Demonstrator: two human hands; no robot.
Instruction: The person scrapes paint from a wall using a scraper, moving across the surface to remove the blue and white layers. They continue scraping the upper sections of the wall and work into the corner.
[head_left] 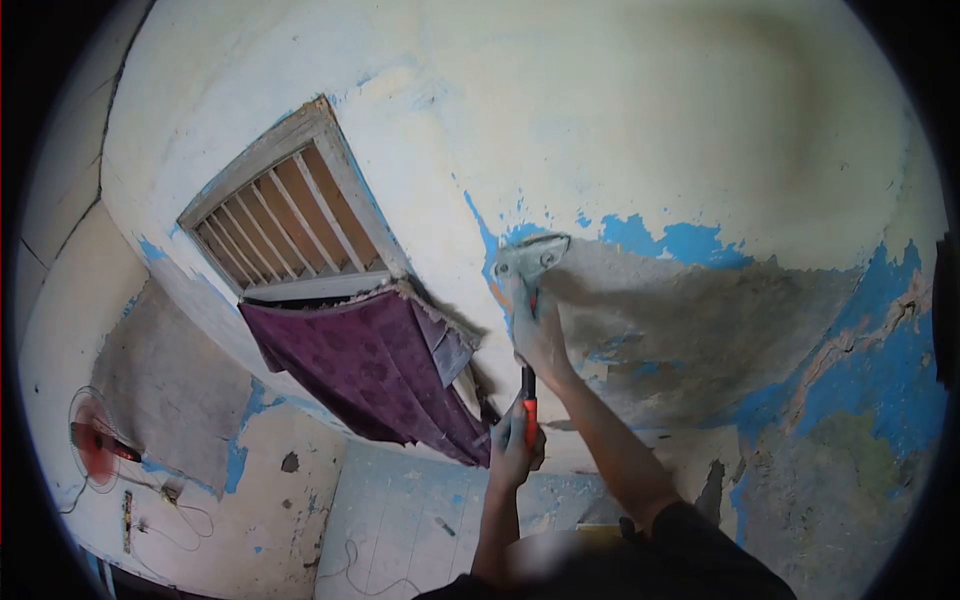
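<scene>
The scraper (530,262) lies with its wide metal blade flat against the wall (700,140), right at the edge where blue and cream paint gives way to bare grey plaster, so both hands seem set to press and steer it. The right hand (540,335) is wrapped around the shaft just below the blade, fingers closed and pushing the head toward the surface. The left hand (515,440) is clenched low on the red and black handle, steadying the tool from beneath. To the left, a purple cloth (370,370) hangs under a slatted wooden vent (290,215); a red fan (95,445) stands by the far wall
</scene>
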